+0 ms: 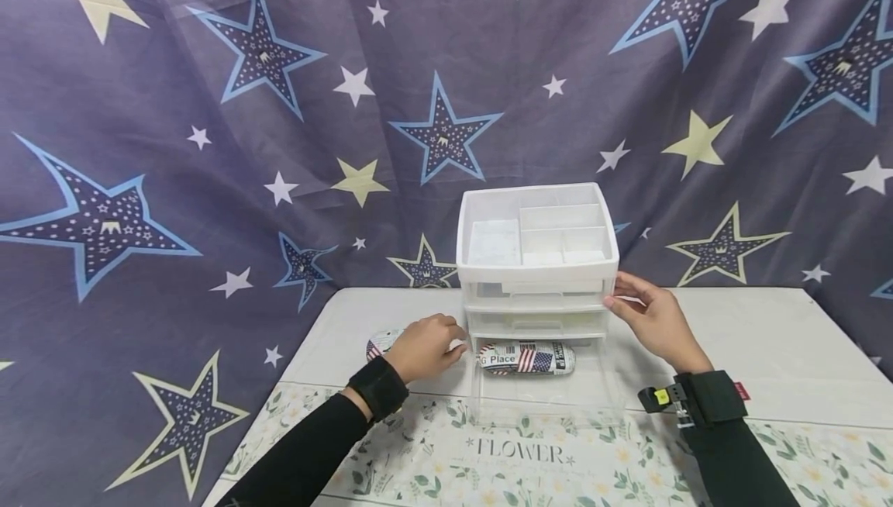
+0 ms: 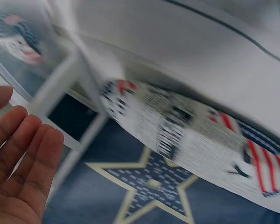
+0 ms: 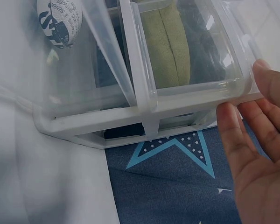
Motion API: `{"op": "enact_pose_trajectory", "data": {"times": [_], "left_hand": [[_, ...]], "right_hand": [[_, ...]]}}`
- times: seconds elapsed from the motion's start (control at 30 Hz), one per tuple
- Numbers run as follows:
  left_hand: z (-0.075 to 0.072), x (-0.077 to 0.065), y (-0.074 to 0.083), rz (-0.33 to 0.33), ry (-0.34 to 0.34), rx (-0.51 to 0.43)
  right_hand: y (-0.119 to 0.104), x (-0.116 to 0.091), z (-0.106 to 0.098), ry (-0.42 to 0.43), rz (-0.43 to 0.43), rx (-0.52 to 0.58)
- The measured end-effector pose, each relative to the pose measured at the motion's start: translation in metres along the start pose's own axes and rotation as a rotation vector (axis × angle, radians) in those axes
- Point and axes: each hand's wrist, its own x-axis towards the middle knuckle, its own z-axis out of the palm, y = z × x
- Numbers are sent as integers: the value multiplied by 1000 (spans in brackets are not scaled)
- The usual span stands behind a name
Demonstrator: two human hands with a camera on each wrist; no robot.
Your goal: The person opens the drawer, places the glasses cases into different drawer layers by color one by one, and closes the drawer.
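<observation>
A white drawer organizer (image 1: 537, 276) with clear drawers stands on the table. Its bottom drawer (image 1: 544, 408) is pulled out, and inside lies a long, rounded newspaper-print pouch (image 1: 528, 358) with flag patterns. My right hand (image 1: 656, 322) holds the organizer's right side near the upper drawers, thumb in front and fingers along the side. Left of the open drawer is my left hand (image 1: 427, 346), fingers loosely bent with nothing in them. A second newspaper-print pouch (image 2: 191, 140) lies beside the organizer, partly hidden behind that hand in the head view.
Through a drawer front, the right wrist view shows a green fabric item (image 3: 165, 46). The organizer's top has a divided tray (image 1: 561, 232). A floral runner (image 1: 519, 453) covers the table's near part. Behind hangs a star-patterned curtain (image 1: 516, 127).
</observation>
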Motion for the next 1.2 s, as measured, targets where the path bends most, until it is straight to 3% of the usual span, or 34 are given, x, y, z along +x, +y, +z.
{"op": "enact_pose_trajectory", "data": {"times": [0.2, 0.47, 1.0, 1.2], "left_hand": [[5, -8, -30, -93, -84, -27], [14, -13, -56, -201, -209, -11], [11, -8, -83, -366, -401, -42], [14, -10, -90, -366, -417, -109]], "right_hand": [[0, 0, 0, 3, 0, 1], [1, -2, -1, 4, -13, 15], [1, 1, 0, 3, -17, 18], [1, 0, 0, 1, -10, 17]]}}
